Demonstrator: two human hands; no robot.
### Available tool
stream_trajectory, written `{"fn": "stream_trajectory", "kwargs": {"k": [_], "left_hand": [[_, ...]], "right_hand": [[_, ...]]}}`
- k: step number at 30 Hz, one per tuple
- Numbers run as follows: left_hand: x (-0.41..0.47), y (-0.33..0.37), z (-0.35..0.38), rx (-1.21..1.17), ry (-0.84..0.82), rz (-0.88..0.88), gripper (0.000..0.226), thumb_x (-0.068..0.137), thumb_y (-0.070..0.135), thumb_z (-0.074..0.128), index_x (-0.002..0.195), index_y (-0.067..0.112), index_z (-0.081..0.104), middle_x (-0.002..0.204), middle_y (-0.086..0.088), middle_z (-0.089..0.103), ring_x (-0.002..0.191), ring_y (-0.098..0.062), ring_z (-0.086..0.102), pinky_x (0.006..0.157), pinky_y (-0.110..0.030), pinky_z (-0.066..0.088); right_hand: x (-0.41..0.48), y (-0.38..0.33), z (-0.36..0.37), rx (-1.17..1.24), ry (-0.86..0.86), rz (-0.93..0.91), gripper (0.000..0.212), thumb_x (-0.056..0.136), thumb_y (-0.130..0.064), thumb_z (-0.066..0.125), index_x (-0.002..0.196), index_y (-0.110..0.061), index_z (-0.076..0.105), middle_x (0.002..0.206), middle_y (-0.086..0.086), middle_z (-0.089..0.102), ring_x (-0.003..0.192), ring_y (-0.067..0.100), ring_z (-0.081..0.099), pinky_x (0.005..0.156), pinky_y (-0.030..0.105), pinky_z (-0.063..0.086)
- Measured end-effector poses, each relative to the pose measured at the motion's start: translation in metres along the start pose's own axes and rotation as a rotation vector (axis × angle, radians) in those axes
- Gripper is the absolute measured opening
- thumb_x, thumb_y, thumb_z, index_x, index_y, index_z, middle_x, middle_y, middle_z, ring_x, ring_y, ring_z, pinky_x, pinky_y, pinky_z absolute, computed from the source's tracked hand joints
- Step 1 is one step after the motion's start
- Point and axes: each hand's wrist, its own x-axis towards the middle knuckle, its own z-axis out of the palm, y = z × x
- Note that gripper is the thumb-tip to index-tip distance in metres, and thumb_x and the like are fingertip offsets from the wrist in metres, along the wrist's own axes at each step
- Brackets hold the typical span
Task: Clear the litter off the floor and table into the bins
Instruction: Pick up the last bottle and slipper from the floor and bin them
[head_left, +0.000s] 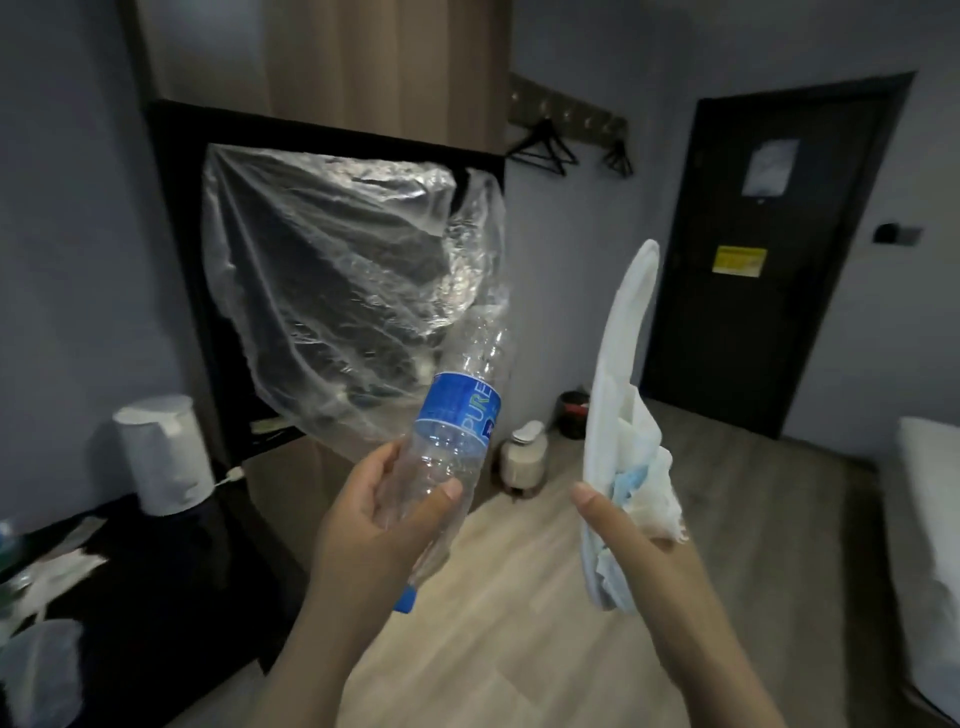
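While held up over the wood floor (519, 639), left grip (374, 514) curled round a crushed clear water bottle (460, 410), blue cap down. Right grip (639, 561) pinching a white paper plate (623, 332) on edge, crumpled tissues (657, 478) pressed against it. Far on the floor: white pedal bin (524, 457), dark bin (574, 413) just right of it.

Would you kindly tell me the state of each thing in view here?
Water bottle: empty, crumpled, capped, held cap-down by left hand.
Paper plate: bent, gripped with crumpled tissues by right hand.
Door: closed.
Beige bin: lid down.
Hangers: bare, on wall rack.
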Motion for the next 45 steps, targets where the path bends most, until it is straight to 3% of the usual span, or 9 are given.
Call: {"fn": "stream_trajectory", "kwargs": {"k": [3, 9, 15, 18, 23, 27, 33, 41, 45], "left_hand": [[0.030, -0.017, 0.030, -0.009, -0.054, -0.001, 0.064, 0.050, 0.048, 0.078, 0.111, 0.036, 0.062, 0.107, 0.015, 0.071, 0.100, -0.005, 0.067, 0.093, -0.039, 0.051], [0.110, -0.055, 0.060, -0.075, -0.165, 0.005, 0.059, 0.050, 0.052, 0.078, 0.106, 0.042, 0.063, 0.107, 0.008, 0.072, 0.101, -0.013, 0.068, 0.093, -0.046, 0.052], [0.217, -0.083, 0.066, -0.097, -0.213, 0.015, 0.059, 0.052, 0.053, 0.079, 0.108, 0.044, 0.062, 0.111, 0.005, 0.070, 0.103, -0.017, 0.068, 0.093, -0.053, 0.050], [0.263, -0.102, 0.076, -0.120, -0.247, 0.009, 0.061, 0.053, 0.052, 0.079, 0.110, 0.041, 0.062, 0.109, 0.005, 0.071, 0.102, -0.017, 0.068, 0.092, -0.051, 0.051], [0.313, -0.137, 0.102, -0.119, -0.290, -0.027, 0.059, 0.052, 0.052, 0.078, 0.108, 0.039, 0.063, 0.107, 0.008, 0.072, 0.099, -0.012, 0.069, 0.080, -0.034, 0.053], [0.358, -0.164, 0.135, -0.070, -0.305, -0.026, 0.064, 0.053, 0.055, 0.077, 0.113, 0.035, 0.062, 0.106, 0.009, 0.072, 0.098, -0.010, 0.069, 0.084, -0.038, 0.053], [0.432, -0.202, 0.202, 0.001, -0.270, -0.011, 0.057, 0.052, 0.057, 0.075, 0.106, 0.043, 0.062, 0.101, 0.012, 0.072, 0.092, -0.010, 0.070, 0.077, -0.037, 0.056], [0.537, -0.225, 0.295, 0.061, -0.232, 0.008, 0.057, 0.050, 0.057, 0.075, 0.104, 0.043, 0.063, 0.101, 0.014, 0.071, 0.091, -0.006, 0.069, 0.079, -0.031, 0.053], [0.581, -0.250, 0.321, 0.111, -0.218, -0.004, 0.054, 0.051, 0.057, 0.074, 0.103, 0.045, 0.063, 0.100, 0.019, 0.070, 0.090, -0.001, 0.068, 0.076, -0.027, 0.051]], "right_hand": [[0.019, 0.009, -0.019, 0.039, 0.113, 0.010, 0.073, 0.062, -0.043, 0.084, 0.126, -0.035, 0.049, 0.103, -0.020, 0.066, 0.087, -0.006, 0.065, 0.065, 0.013, 0.047], [0.084, 0.031, -0.027, 0.008, 0.260, 0.040, 0.085, 0.056, -0.055, 0.084, 0.128, -0.044, 0.040, 0.112, -0.021, 0.059, 0.097, 0.001, 0.060, 0.069, 0.019, 0.046], [0.168, 0.046, -0.008, -0.075, 0.346, 0.085, 0.082, 0.057, -0.056, 0.081, 0.126, -0.043, 0.038, 0.106, -0.018, 0.057, 0.095, 0.006, 0.059, 0.079, 0.030, 0.052], [0.209, 0.060, -0.004, -0.088, 0.397, 0.094, 0.066, 0.073, -0.036, 0.078, 0.128, -0.031, 0.042, 0.100, -0.014, 0.057, 0.089, 0.007, 0.058, 0.066, 0.019, 0.051], [0.254, 0.077, -0.007, -0.093, 0.393, 0.115, 0.083, 0.058, -0.055, 0.082, 0.129, -0.035, 0.043, 0.107, -0.019, 0.059, 0.093, 0.003, 0.060, 0.069, 0.019, 0.047], [0.304, 0.097, -0.030, -0.110, 0.451, 0.145, 0.102, 0.049, -0.057, 0.074, 0.139, -0.028, 0.038, 0.104, -0.014, 0.055, 0.092, 0.004, 0.056, 0.075, 0.028, 0.045], [0.398, 0.131, -0.066, -0.122, 0.463, 0.133, 0.083, 0.055, -0.060, 0.073, 0.128, -0.046, 0.035, 0.112, -0.020, 0.055, 0.095, 0.004, 0.058, 0.070, 0.023, 0.047], [0.533, 0.152, -0.131, -0.121, 0.438, 0.115, 0.083, 0.064, -0.060, 0.077, 0.135, -0.041, 0.040, 0.116, -0.014, 0.060, 0.096, 0.002, 0.062, 0.060, 0.015, 0.048], [0.590, 0.172, -0.144, -0.114, 0.421, 0.139, 0.084, 0.059, -0.060, 0.076, 0.134, -0.042, 0.043, 0.117, -0.014, 0.062, 0.100, 0.004, 0.062, 0.072, 0.023, 0.050]]}}
